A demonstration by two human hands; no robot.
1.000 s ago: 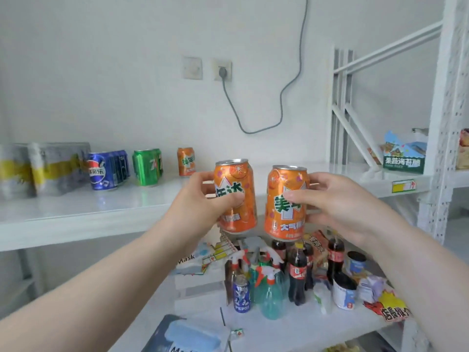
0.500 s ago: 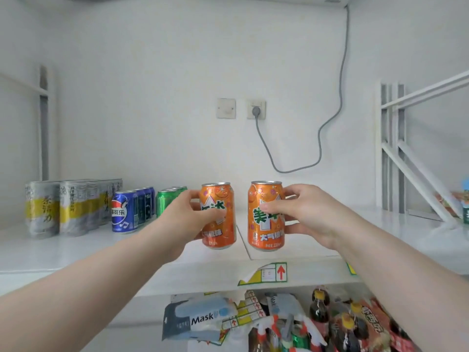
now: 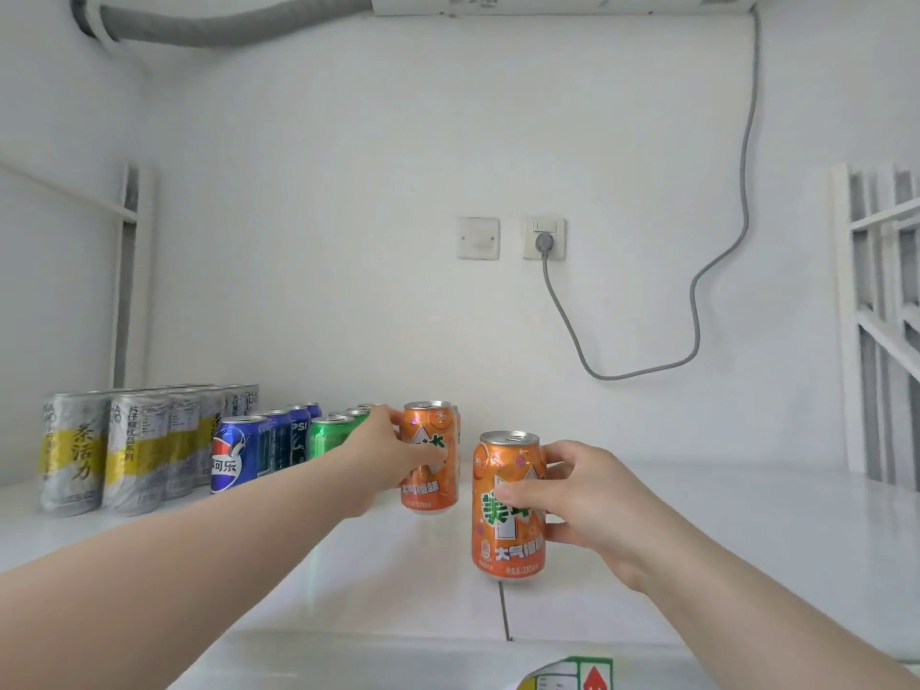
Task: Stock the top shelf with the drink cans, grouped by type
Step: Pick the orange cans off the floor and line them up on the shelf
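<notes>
My left-hand fingers (image 3: 423, 453) are wrapped around the front of an upright orange aluminium soda can (image 3: 429, 460), closed on its label at mid-height. My left hand (image 3: 383, 460) has it far back on the white top shelf (image 3: 722, 530), just right of the row of green cans (image 3: 331, 435) and close in front of another orange can (image 3: 456, 424), only a sliver of which shows behind it. Its base looks at or barely above the shelf; I cannot tell which.

My right-hand fingers (image 3: 522, 500) are clamped round a second orange soda can (image 3: 508, 505), also upright, held nearer to me and right of the first, the two well clear of each other. My right hand (image 3: 582, 495) grips it from the right side.

What matters for the next move, I judge, is that the orange row runs front to back: the free spot lies straight in front of the left can, so the right can must go left and slightly back, kept vertical.

Further left stand blue cola cans (image 3: 234, 455), then grey-and-yellow tea cans (image 3: 74, 450).
</notes>
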